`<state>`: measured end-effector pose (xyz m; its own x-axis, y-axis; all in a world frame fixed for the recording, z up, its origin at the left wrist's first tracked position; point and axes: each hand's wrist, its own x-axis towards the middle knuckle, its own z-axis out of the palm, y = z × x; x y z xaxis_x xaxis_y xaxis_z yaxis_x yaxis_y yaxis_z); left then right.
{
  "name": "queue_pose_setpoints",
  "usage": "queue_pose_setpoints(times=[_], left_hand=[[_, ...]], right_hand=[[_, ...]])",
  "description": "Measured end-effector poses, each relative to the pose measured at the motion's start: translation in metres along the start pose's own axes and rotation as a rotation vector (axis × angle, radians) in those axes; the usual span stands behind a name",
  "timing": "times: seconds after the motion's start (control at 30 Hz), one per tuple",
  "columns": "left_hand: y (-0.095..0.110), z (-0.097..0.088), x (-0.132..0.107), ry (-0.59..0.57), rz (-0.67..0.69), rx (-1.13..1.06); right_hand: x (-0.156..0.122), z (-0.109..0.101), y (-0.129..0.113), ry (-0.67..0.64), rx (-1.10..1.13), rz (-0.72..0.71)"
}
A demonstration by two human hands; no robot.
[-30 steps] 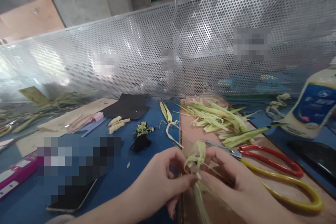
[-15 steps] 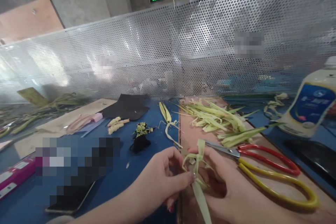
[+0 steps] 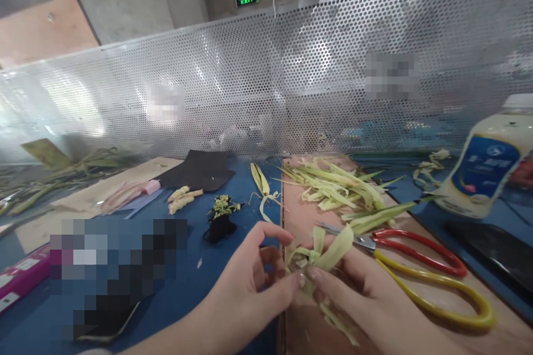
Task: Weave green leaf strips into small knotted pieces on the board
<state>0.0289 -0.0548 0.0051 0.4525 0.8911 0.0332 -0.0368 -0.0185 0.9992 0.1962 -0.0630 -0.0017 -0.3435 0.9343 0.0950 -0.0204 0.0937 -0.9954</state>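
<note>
A small knotted bundle of pale green leaf strips (image 3: 338,250) is pinched between both hands low in the view, over the brown board (image 3: 303,321). My left hand (image 3: 250,285) is closed, its thumb and fingertips on the left side of the knot. Closed on the right side is my right hand (image 3: 360,288), its thumb pressing near the middle. One broad strip end points up to the right and thin ends hang below. Just beyond my right hand lie scissors (image 3: 420,272) with one red and one yellow handle. Some fingertips are hidden behind the strips.
A pile of leaf strips (image 3: 333,183) lies on the board's far part. At right stand a white bottle (image 3: 483,161) and a dark phone-like object (image 3: 491,252). Left are small green crafted pieces (image 3: 222,213), black sheet (image 3: 200,169) and a partly blurred phone (image 3: 112,316). A perforated metal partition (image 3: 233,77) rises behind.
The broad strip that hung down below the knot now points up to the right. My right thumb has come onto the knot beside the left thumb. The view has shifted slightly.
</note>
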Motion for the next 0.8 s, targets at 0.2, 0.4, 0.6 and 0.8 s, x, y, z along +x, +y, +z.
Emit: queue_pose_setpoints(times=[0.2,0.4,0.6,0.8], left_hand=[[-0.0006,0.0032,0.0002,-0.098,-0.046,-0.033],[-0.0028,0.004,0.0041,-0.059,-0.099,0.038],[-0.0052,0.0031,0.0038,-0.033,-0.125,0.093],[-0.0019,0.0017,0.004,-0.048,-0.1,0.089]], right_hand=[[0.0012,0.0021,-0.0019,0.011,0.088,0.019],[0.0001,0.0058,-0.0007,0.06,0.216,0.103],[0.0057,0.0037,-0.0006,0.107,0.297,0.17],[0.0044,0.0065,-0.0004,0.159,0.405,0.301]])
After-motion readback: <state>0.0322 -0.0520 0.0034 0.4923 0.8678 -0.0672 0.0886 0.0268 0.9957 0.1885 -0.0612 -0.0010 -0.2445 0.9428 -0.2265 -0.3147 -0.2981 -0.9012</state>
